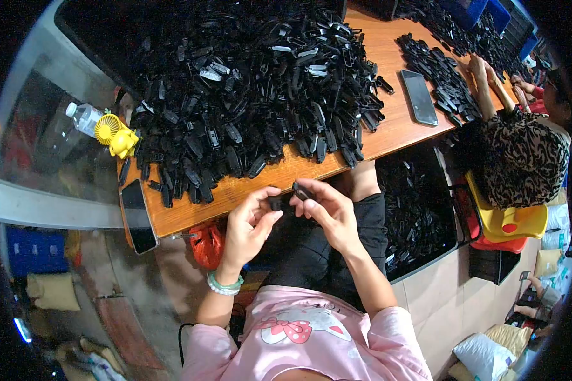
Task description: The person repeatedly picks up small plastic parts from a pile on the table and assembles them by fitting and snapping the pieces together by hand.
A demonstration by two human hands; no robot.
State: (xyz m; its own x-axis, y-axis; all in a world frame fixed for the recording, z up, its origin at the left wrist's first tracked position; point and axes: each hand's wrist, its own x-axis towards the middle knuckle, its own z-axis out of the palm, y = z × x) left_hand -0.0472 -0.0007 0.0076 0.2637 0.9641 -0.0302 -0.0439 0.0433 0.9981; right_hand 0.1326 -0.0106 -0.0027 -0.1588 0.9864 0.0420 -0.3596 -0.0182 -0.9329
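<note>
Just in front of the table edge, over my lap, my right hand (329,214) pinches a small black plastic clip (302,192) between thumb and fingers. A few centimetres to its left, my left hand (249,222) has thumb and fingers curled round a small dark piece (276,202); its shape is hard to make out against my black trousers. Beyond both hands, a large heap of similar black plastic clips (235,130) covers much of the wooden table (378,136).
A phone (138,216) lies at the table's left edge, near a yellow fan (115,134) and a water bottle (82,118). Another phone (419,96) lies to the right. A co-worker (524,152) sits there. Below is a black bin of clips (419,209).
</note>
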